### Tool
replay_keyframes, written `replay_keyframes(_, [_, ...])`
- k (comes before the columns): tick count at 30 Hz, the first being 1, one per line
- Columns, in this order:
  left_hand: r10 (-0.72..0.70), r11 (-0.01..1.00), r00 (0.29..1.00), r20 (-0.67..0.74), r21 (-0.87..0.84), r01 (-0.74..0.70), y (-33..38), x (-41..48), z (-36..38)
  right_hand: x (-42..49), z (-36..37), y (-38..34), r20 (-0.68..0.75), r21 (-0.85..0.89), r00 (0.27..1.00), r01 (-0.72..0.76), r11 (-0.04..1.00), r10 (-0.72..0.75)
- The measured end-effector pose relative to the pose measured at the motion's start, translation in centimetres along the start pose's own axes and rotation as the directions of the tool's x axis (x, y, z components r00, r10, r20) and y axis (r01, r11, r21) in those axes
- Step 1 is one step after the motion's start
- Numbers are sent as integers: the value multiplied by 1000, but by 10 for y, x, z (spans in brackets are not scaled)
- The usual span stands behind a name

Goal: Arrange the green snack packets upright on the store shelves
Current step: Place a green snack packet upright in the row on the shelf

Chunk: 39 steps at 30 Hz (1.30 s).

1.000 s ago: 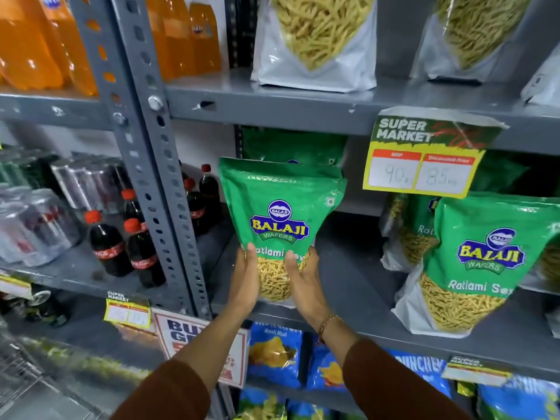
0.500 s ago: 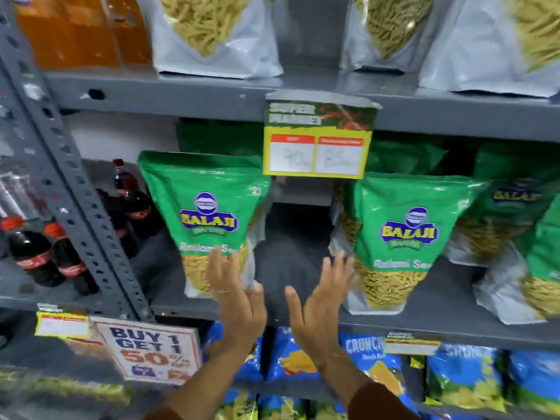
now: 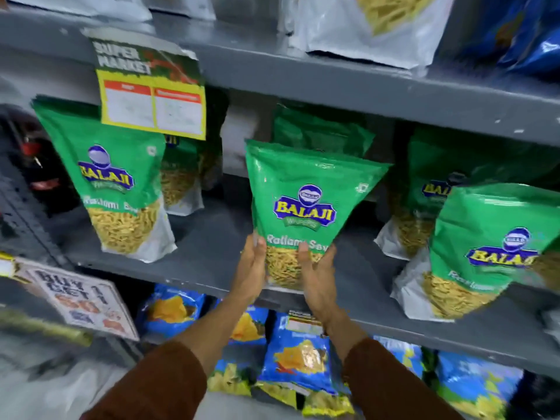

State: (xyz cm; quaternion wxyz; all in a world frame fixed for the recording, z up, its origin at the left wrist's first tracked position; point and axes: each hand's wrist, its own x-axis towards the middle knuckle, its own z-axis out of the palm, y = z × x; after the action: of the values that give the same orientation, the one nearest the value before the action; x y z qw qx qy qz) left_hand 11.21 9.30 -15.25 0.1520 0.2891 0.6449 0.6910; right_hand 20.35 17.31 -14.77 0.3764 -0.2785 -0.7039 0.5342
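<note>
Half a second back both hands were open in the air, now they've got the middle green packet clamped by its lower sides, left hand and right hand pressed flat against it. It's upright at centre frame on the grey metal shelf. Another green packet stands at left, a tilted one at right. A yellow price tag overlaps the left one. Glossy crinkly plastic, blue packets below.
</note>
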Motion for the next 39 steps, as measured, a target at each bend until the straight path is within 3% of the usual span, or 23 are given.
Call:
replay_keyframes(3, [15,999,997,-81,31,-13,-4,-3,5,-6,0,2,-17,-20,999,42,999,-42])
replay_keyframes(7, [39,996,996,-85,87,-32,-12,-5,5,-11,1,1,-49,-33,998,31,999,-33])
replay_keyframes(11, [-34,999,995,-93,12,35,-6,-8,7,-12,-3,-1,1,-27,1000,19,999,-19])
replay_keyframes(13, [53,996,965,-255,80,-33,-6,-14,12,-18,-9,4,-18,-76,1000,24,997,-26])
replay_keyframes(15, [306,916,883,-357,364,-170,0,-27,18,-29,-20,10,-123,-211,991,33,977,-60])
replay_keyframes(17, [549,773,806,-221,501,-389,7,-42,30,-39,-40,21,-227,-361,946,139,922,-232])
replay_keyframes(19, [701,620,713,3,491,-612,14,-50,48,-42,-66,29,-321,-465,877,182,866,-357])
replay_keyframes(21, [759,515,622,192,408,-754,21,-52,71,-42,-95,34,-409,-528,811,162,833,-417])
replay_keyframes(22, [748,515,609,264,348,-783,24,-53,85,-40,-109,35,-450,-537,786,141,832,-424])
replay_keyframes(24, [661,638,671,335,220,-738,26,-55,113,-36,-138,35,-518,-500,767,88,862,-379])
replay_keyframes(27, [397,875,855,333,145,-462,29,-55,156,-25,-182,39,-569,-289,799,25,957,-193])
replay_keyframes(29, [207,955,930,305,145,-260,29,-53,181,-14,-209,38,-545,-105,835,27,994,-80])
replay_keyframes(31, [69,987,948,310,115,-109,26,-50,203,-1,-231,33,-491,1,871,-14,1000,13])
replay_keyframes(34, [-32,999,944,330,-14,39,20,-49,228,12,-251,32,-351,-39,934,-85,996,66])
replay_keyframes(39, [-44,992,982,181,-112,65,18,-56,257,13,-262,38,-200,-74,977,-87,993,71])
